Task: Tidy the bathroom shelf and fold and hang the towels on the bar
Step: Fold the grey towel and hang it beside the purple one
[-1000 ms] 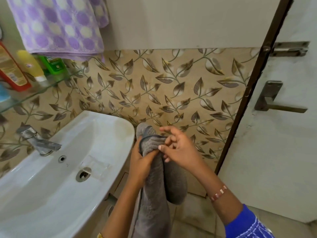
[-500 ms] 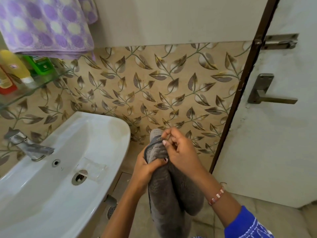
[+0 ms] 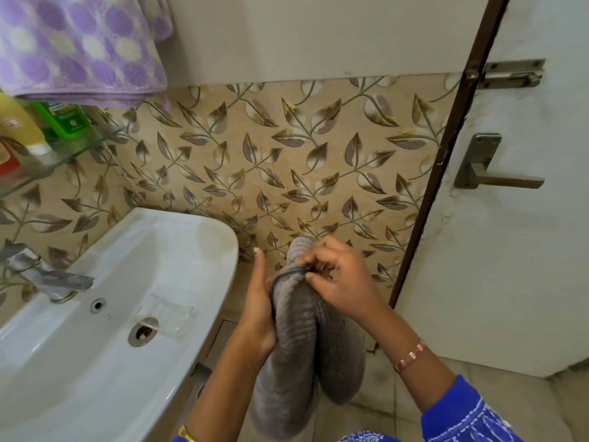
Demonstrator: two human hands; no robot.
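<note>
A grey ribbed towel (image 3: 299, 352) hangs doubled over in front of me, right of the sink. My left hand (image 3: 256, 309) holds its left side from behind, thumb pointing up. My right hand (image 3: 342, 282) pinches the towel's dark top edge with curled fingers. A purple dotted towel (image 3: 79, 49) hangs at the top left; its bar is hidden. Under it a glass shelf (image 3: 79, 148) carries a yellow bottle (image 3: 19, 126), a green bottle (image 3: 63, 118) and a red bottle (image 3: 8, 159).
A white sink (image 3: 197, 250) with a steel tap (image 3: 44, 275) fills the lower left. A leaf-patterned tiled wall stands behind. A white door (image 3: 516, 250) with a lever handle (image 3: 490, 173) and a latch (image 3: 510, 73) stands at the right. Tiled floor lies below.
The view has shifted a little. My right hand's fingers have curled tighter onto the towel's top edge, and my left thumb has lifted off the towel to point upward.
</note>
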